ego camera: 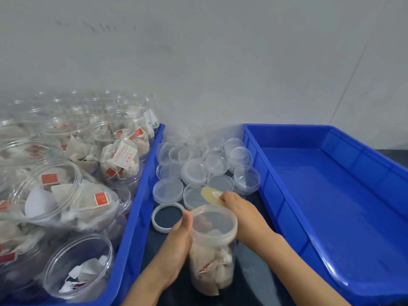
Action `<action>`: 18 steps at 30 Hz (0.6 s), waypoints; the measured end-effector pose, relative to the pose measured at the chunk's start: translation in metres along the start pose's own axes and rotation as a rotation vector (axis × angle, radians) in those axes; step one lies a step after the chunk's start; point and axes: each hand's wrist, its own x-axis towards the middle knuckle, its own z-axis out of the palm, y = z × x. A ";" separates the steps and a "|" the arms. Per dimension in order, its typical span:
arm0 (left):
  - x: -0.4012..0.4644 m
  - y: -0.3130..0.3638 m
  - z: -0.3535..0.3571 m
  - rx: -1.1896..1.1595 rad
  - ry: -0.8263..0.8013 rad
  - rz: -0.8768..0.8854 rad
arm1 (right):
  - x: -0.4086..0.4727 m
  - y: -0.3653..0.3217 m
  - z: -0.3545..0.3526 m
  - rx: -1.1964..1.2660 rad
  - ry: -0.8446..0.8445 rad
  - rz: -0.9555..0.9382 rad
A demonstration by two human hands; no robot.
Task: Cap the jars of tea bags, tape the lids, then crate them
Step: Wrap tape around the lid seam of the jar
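**Tape poised at the far rim of the capped jar**

The jar (pixel 213 248) stands upright on the dark counter (pixel 249 283), in the lane between the two blue crates, close to the near edge. Its lid (pixel 215 219) is already seated. The left hand (pixel 176 246) curls around the jar's left side, thumb lying up along the lid's rim, steadying it. The right hand (pixel 240 217) sits just beyond and to the right of the lid, fingers pinching a short yellowish strip of tape (pixel 212 195).

What matters here is how that strip lies: its long run goes away from the person toward the loose lids (pixel 198 168) heaped at the back of the counter, and its near end meets the lid's far edge. Whether it is stuck there I cannot tell. So the seam to be sealed is directly below and toward the person from the right hand, which I would expect to bring the strip down across lid and wall.

The empty crate (pixel 331 184) waits on the right, nearer that hand; the crate of uncapped jars (pixel 141 195) is on the left.
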 end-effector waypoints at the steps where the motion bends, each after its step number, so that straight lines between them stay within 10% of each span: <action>1: 0.003 -0.002 0.002 0.032 0.064 -0.018 | -0.002 -0.001 0.002 -0.004 -0.001 -0.007; 18: 0.014 -0.029 0.009 0.320 1.096 0.379 | -0.018 -0.014 0.019 -0.124 0.105 0.090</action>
